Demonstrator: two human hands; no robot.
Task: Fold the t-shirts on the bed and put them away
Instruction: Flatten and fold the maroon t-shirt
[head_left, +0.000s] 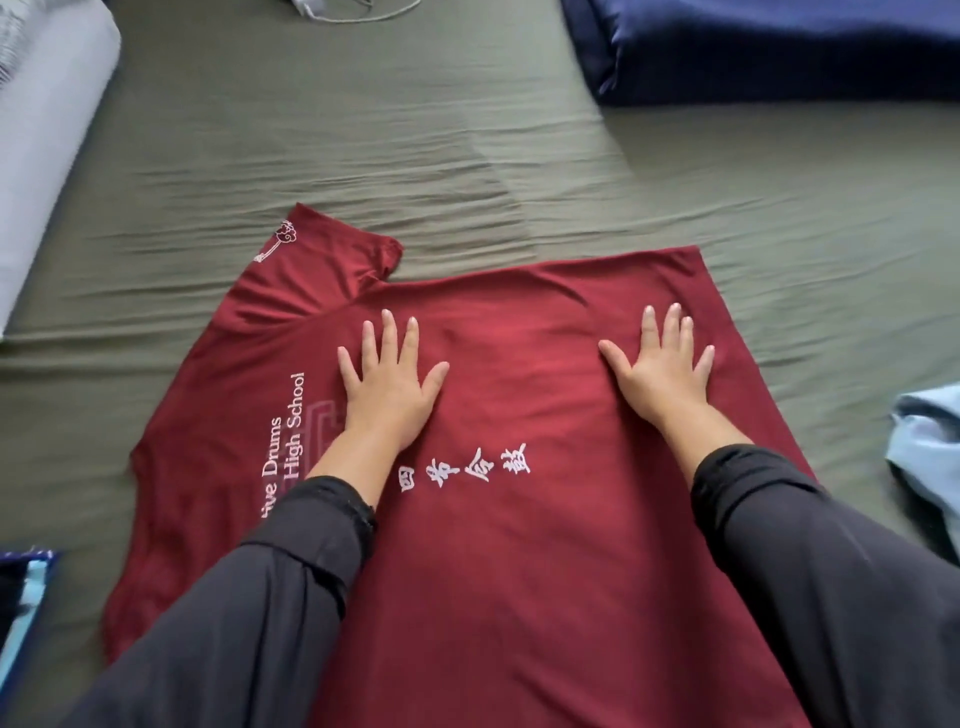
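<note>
A dark red t-shirt (519, 545) with white printed lettering lies spread on the olive-green bed sheet (415, 156). One side of it is folded over the middle, and a sleeve sticks out at the upper left. My left hand (387, 376) presses flat on the shirt left of centre, fingers spread and straight. My right hand (660, 364) lies flat on the shirt's right part, fingers straight too. Both arms wear dark sleeves.
A navy pillow (779, 47) lies at the back right. A white rolled bolster (41, 130) sits at the far left. A light blue garment (930, 447) lies at the right edge, and dark and light-blue fabric (21, 597) at the lower left. A white cord (358, 13) lies at the top.
</note>
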